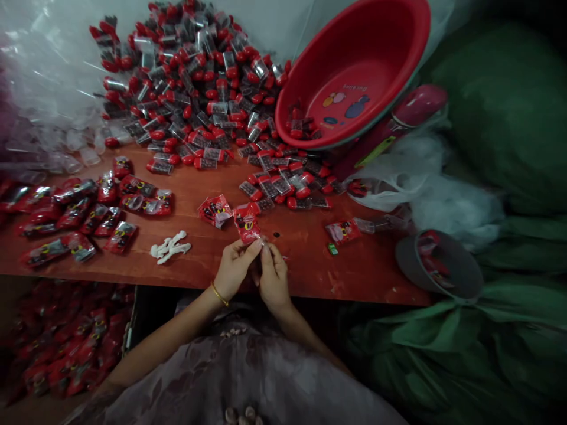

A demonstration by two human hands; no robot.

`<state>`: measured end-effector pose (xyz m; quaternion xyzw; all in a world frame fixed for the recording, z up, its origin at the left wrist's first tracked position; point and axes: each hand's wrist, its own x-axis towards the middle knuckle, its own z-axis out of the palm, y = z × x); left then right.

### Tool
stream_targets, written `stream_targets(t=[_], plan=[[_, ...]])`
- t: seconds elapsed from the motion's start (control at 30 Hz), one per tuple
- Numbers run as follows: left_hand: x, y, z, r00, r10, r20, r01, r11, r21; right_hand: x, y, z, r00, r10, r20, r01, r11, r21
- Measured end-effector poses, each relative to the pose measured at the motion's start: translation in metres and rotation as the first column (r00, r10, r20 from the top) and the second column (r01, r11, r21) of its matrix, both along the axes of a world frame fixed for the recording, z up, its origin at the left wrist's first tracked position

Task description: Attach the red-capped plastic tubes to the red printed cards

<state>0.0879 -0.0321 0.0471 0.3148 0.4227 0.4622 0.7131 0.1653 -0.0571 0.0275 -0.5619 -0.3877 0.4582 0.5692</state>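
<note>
Close to the table's front edge, my left hand (234, 268) pinches the lower corner of a small red printed packet (247, 223). My right hand (273, 274) meets it at the same corner, thumb and fingers pressed together; what lies between its fingertips is too small to make out. Another red packet (215, 211) lies just left of the held one. Beyond them is a big heap of clear tubes with red caps (217, 106) and dark contents. A crumpled white string-like piece (170, 247) rests to the left of my hands.
A red plastic basin (354, 77) leans at the back right, some tubes inside. Filled red packets (106, 203) lie at left; more fill a box (75, 336) below. A grey bowl (438, 265) holds packets at right, near a pink bottle (419, 106) and green sacks (509, 118).
</note>
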Motion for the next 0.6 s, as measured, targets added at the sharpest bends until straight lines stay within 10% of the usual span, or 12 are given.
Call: stream_targets(t=[0.13,0.4,0.6], plan=[[-0.009,0.007,0.003,0.998,0.05,0.029,-0.052,0.996,0.075,0.004,0.002,0.004,0.984,0.112,-0.136,-0.114,0.994,-0.002],[-0.018,0.02,0.022,0.968,-0.227,-0.11,0.227,0.974,-0.014,-0.007,-0.002,0.006,0.842,0.152,-0.517,-0.239,0.965,-0.106],[-0.006,0.002,0.02,0.968,-0.076,-0.24,0.123,0.974,0.188,-0.008,-0.006,0.009,0.903,-0.083,-0.422,0.034,0.992,-0.121]])
